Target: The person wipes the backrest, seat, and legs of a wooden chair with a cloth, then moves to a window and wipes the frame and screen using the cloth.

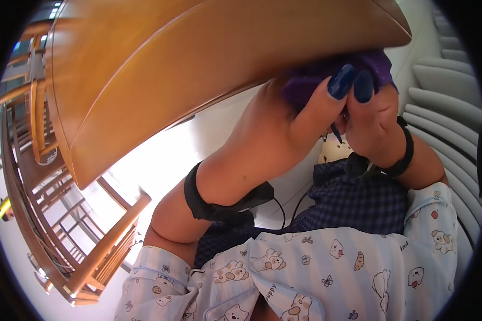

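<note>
Both hands are close together near the right edge of a brown wooden table point(160, 69). A purple cloth point(305, 85) is bunched between them and the table edge. My left hand point(316, 115) has its thumb pressed on the cloth, its fingers mostly hidden beneath. Beside it, my right hand point(375, 112) grips the same cloth, the two dark blue thumbnails nearly touching. Black bands are around both wrists.
Wooden chairs point(104, 251) stand at the left beyond the table. A stack of pale curved chairs or seats point(447, 107) lines the right side. Below the hands are a dark checked cloth point(364, 192) and a thin black cable.
</note>
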`<state>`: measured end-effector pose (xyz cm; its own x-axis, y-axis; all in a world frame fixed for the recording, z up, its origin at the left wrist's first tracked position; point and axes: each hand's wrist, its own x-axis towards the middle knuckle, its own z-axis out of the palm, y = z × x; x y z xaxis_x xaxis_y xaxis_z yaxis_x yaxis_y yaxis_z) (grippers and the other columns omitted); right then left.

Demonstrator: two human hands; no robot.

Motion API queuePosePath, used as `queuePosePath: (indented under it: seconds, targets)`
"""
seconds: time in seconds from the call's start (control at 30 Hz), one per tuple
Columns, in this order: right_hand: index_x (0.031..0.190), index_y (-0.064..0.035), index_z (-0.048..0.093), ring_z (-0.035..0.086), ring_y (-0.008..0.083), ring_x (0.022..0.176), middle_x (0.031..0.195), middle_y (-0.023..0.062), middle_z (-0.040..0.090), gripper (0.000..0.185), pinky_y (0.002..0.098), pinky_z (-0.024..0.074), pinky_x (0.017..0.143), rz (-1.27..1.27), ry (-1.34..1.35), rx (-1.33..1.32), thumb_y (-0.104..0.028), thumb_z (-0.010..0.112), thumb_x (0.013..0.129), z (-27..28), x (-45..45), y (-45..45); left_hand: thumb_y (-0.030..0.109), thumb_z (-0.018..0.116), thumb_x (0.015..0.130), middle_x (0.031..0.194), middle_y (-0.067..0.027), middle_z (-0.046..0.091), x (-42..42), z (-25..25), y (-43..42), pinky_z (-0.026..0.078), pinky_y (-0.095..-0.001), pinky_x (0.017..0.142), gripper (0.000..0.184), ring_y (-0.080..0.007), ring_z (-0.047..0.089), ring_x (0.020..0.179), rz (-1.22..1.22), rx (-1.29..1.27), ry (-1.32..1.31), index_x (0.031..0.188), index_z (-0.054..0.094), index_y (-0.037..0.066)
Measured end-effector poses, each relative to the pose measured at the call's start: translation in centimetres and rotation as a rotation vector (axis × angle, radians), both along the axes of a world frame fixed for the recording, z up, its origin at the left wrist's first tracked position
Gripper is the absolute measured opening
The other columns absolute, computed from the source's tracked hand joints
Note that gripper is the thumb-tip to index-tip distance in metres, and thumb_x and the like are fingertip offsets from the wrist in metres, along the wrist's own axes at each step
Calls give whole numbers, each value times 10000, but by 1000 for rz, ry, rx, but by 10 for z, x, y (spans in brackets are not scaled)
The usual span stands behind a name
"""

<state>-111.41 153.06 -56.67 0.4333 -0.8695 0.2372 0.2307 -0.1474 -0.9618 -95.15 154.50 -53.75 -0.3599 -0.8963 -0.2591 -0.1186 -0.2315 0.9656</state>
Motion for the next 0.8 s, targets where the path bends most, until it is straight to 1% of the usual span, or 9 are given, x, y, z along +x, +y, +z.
queuePosePath:
  seconds: [0.03, 0.13, 0.23, 0.33, 0.47, 0.6, 0.7, 0.77, 0.8]
  targets:
    - [762, 6, 587, 481, 65, 542, 637, 13, 552, 265, 192, 366, 495, 13, 5, 1, -135, 490, 963, 0, 6, 1, 402, 303, 965, 837, -61, 596, 6, -2, 3, 463, -266, 688, 448, -150, 578, 767, -33, -28, -47, 1039, 541, 30]
    - [773, 7, 587, 479, 70, 556, 663, 19, 562, 243, 198, 373, 507, 98, 0, -22, -114, 486, 959, -2, 22, 1, 416, 309, 958, 831, -63, 594, 27, -5, 10, 450, -269, 716, 461, -151, 565, 776, 17, -87, -54, 1045, 542, 28]
    - [830, 8, 594, 494, 79, 585, 706, 27, 575, 189, 210, 393, 529, 157, -23, -80, -106, 501, 949, -4, 47, 6, 414, 315, 952, 841, -66, 594, 50, -7, 24, 446, -267, 729, 460, -151, 561, 788, 65, -64, -41, 1051, 538, 23]
    - [917, 6, 614, 522, 106, 611, 735, 43, 588, 139, 227, 422, 555, 232, -19, -79, -105, 531, 934, -5, 77, 13, 348, 526, 926, 803, -83, 624, 86, -19, 37, 472, -273, 645, 394, -143, 585, 709, 114, -115, 74, 1082, 526, -14]
    - [972, 5, 626, 563, 166, 629, 781, 82, 617, 137, 255, 457, 586, 313, 74, -140, -98, 555, 917, -12, 104, 13, 340, 499, 935, 813, -69, 616, 115, -27, 47, 463, -256, 666, 393, -130, 575, 737, 139, -198, 109, 1090, 509, -21]
    - [994, -8, 612, 604, 216, 732, 874, 107, 631, 162, 307, 484, 673, 333, 162, -205, -126, 583, 887, -6, 165, 22, 370, 456, 939, 846, -49, 602, 159, -44, 67, 453, -258, 699, 442, -123, 554, 755, 211, -206, -2, 1116, 480, -34]
    - [1019, -9, 594, 612, 241, 798, 913, 114, 626, 210, 336, 488, 732, 376, 228, -149, -155, 599, 867, 0, 197, 26, 397, 431, 934, 848, -37, 577, 198, -52, 83, 439, -256, 727, 461, -119, 527, 767, 288, -236, 9, 1108, 471, -28]
    - [1019, -7, 591, 613, 247, 796, 921, 120, 626, 210, 331, 490, 724, 414, 205, -200, -156, 595, 871, -1, 224, 26, 402, 416, 928, 838, -33, 557, 223, -53, 90, 428, -255, 741, 448, -120, 507, 771, 324, -241, 33, 1085, 478, -14]
    - [966, -7, 615, 616, 238, 746, 856, 114, 633, 198, 325, 492, 692, 386, 147, -170, -183, 588, 881, -1, 238, 28, 400, 409, 927, 836, -34, 557, 233, -54, 92, 428, -257, 740, 440, -122, 507, 767, 346, -270, 33, 1074, 485, -8]
